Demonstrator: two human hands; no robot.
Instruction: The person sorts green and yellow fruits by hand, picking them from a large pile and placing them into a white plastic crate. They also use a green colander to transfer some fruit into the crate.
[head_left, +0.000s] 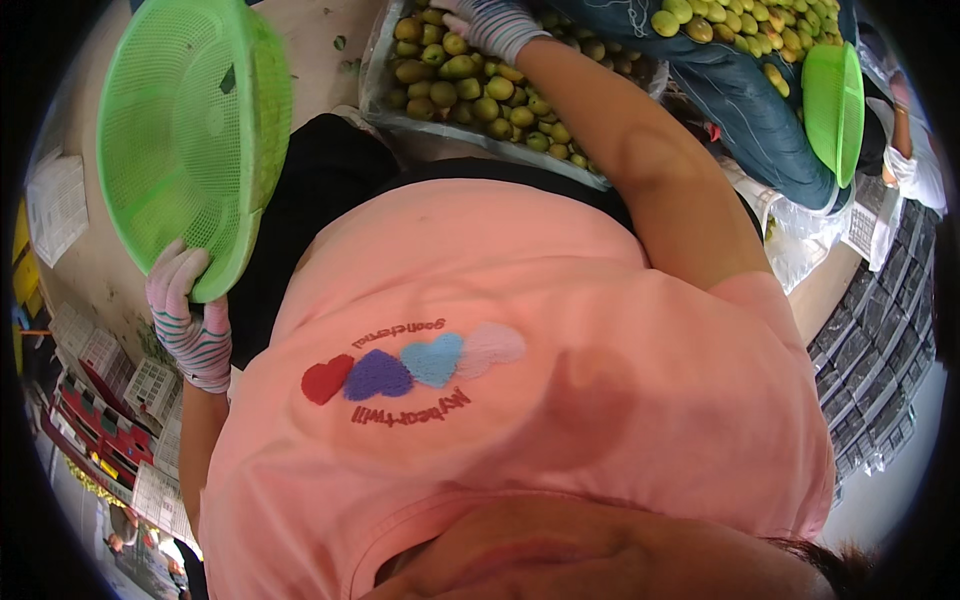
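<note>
My left hand (189, 319), in a striped knit glove, grips the rim of a green mesh plastic basket (176, 135). The basket is tilted on its side at the left, with a dark leaf-like scrap on its mesh. My right hand (487, 26), in a similar glove, reaches over the far part of a plastic-lined container of green-brown fruit (487, 97). Its fingers lie at the top edge of the picture among the fruit; whether they hold any cannot be told.
More fruit (750, 26) lies heaped on blue cloth (739, 112) at the upper right, beside a second green basket (836, 112). Dark stacked trays or crates (881, 322) stand at the right. White crates (154, 386) stand at the left. Other people are partly visible at both sides.
</note>
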